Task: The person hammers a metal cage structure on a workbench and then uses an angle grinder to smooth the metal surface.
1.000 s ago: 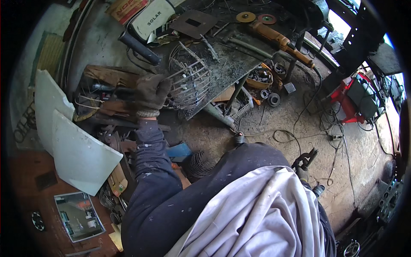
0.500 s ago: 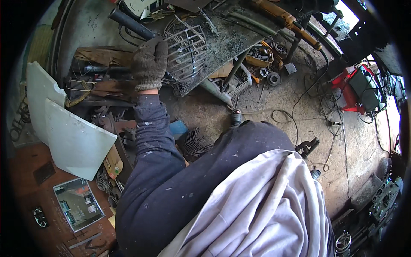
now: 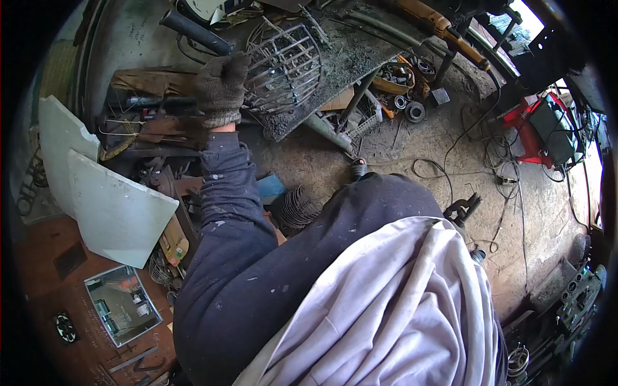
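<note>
My left hand (image 3: 222, 89), in a knitted brown work glove, is closed at the left side of a rounded metal grate (image 3: 283, 67). The grate's parallel bars run up to the glove and its left rim is hidden behind the fingers. It sits tilted over the near end of a dirty, grit-strewn workbench (image 3: 351, 61). Just beyond the hand is a thick dark cylinder (image 3: 196, 32) with a cable beside it. My right hand is out of view.
Pale curved panels (image 3: 119, 206) lean at the left, above a brown board bearing a mirror-like rectangle (image 3: 122, 305). An orange power tool (image 3: 444, 29) lies at the bench's far right. Cables (image 3: 444, 170) trail over the floor towards a red-and-green machine (image 3: 544, 128). A wire coil (image 3: 299, 207) lies near my leg.
The grate has shifted slightly up and shows its bars at a wider tilt. My gloved left hand has moved slightly left, still closed at the grate's side. The view has shifted a little.
</note>
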The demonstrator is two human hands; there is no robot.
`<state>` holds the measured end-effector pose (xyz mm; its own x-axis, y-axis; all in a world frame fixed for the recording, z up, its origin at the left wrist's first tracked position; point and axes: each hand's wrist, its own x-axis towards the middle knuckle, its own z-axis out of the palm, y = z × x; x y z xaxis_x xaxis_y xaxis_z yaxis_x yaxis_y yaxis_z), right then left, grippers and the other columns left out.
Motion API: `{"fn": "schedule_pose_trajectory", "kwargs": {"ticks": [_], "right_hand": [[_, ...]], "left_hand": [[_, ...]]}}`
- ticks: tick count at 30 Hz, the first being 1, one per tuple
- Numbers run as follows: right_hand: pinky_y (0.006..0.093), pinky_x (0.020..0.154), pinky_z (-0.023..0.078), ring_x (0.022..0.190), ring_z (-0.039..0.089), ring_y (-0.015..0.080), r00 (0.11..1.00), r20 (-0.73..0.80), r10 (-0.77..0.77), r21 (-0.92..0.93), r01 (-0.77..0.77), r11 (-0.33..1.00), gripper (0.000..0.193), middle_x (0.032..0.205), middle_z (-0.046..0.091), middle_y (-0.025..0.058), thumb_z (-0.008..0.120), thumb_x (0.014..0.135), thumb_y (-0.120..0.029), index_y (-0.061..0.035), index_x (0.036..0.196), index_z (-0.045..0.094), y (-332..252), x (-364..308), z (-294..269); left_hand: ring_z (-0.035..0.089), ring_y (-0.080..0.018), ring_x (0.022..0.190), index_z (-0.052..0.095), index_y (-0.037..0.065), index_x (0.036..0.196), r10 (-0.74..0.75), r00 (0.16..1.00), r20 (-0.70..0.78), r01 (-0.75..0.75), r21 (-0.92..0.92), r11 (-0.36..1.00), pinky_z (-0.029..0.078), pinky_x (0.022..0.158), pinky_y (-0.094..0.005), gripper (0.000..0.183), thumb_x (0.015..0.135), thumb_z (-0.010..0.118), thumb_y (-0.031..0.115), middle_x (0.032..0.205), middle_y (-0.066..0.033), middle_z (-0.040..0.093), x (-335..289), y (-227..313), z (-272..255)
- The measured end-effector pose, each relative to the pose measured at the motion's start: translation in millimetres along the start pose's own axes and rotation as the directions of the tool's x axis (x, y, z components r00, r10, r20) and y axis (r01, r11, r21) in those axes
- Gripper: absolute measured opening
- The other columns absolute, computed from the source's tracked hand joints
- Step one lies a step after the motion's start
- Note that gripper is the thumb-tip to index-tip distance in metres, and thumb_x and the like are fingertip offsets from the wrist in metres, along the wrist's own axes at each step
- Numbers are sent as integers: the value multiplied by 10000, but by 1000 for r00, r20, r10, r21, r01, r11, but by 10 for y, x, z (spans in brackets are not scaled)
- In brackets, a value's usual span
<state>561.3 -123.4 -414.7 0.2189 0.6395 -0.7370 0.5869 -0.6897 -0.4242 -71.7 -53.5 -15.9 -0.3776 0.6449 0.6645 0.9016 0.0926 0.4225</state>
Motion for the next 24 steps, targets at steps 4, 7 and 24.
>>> {"fn": "schedule_pose_trajectory", "kwargs": {"ticks": [4, 7, 24], "right_hand": [[393, 780, 488, 870, 660, 277, 1000, 16, -11, -22, 12, 1000, 424, 928, 700, 144, 698, 779, -395, -65, 1045, 687, -106, -3, 43], [393, 782, 488, 874, 661, 277, 999, 32, -22, -36, 23, 999, 426, 934, 700, 144, 698, 780, -396, -66, 1048, 687, -213, 6, 112], [396, 792, 486, 901, 661, 274, 998, -66, 0, -4, 0, 1000, 438, 965, 701, 144, 696, 783, -404, -71, 1068, 684, -386, 145, 105]], "left_hand": [[658, -213, 668, 737, 33, 842, -15, 1000, 4, 15, 1, 1000, 505, 635, -348, 439, 799, 774, 468, 710, -77, 683, 47, 23, -21], [656, -221, 649, 740, 44, 836, 57, 998, 12, -58, 92, 994, 506, 630, -346, 429, 800, 771, 471, 704, -86, 680, 76, -46, -27], [666, -310, 662, 732, 89, 785, 244, 944, 221, -268, 87, 960, 521, 623, -405, 337, 833, 741, 422, 697, -131, 669, 302, -405, -55]]}}
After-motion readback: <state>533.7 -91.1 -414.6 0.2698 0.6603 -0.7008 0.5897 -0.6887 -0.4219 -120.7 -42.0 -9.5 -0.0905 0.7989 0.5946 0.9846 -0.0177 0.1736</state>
